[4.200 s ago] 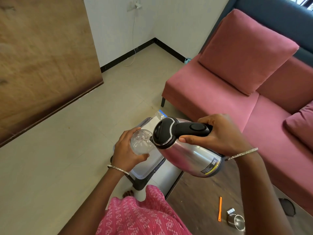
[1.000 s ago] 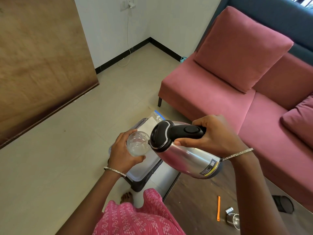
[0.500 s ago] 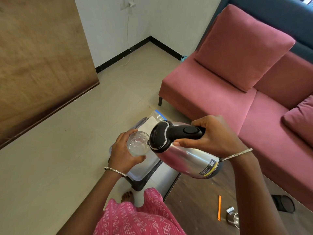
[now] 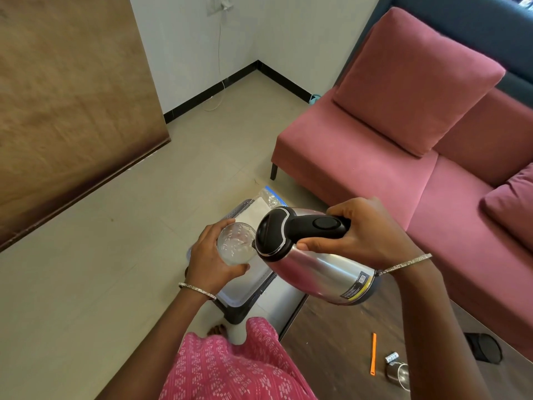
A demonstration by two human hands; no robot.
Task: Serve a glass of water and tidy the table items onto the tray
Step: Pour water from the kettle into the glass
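Kettle [image 4: 317,272] barely shifted, still tipped at glass [image 4: 235,243]; left hand [image 4: 210,264] grip wraps its slick, fragile wall, right hand [image 4: 366,232] grip holds handle.

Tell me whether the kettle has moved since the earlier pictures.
No. The kettle is tilted at the same spot below the sofa leg, spout at the glass.

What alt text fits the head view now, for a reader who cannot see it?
The right hand tilts a steel kettle, spout at a clear glass held in the left hand, over a white tray. An orange stick and metal cup lie on the dark table.
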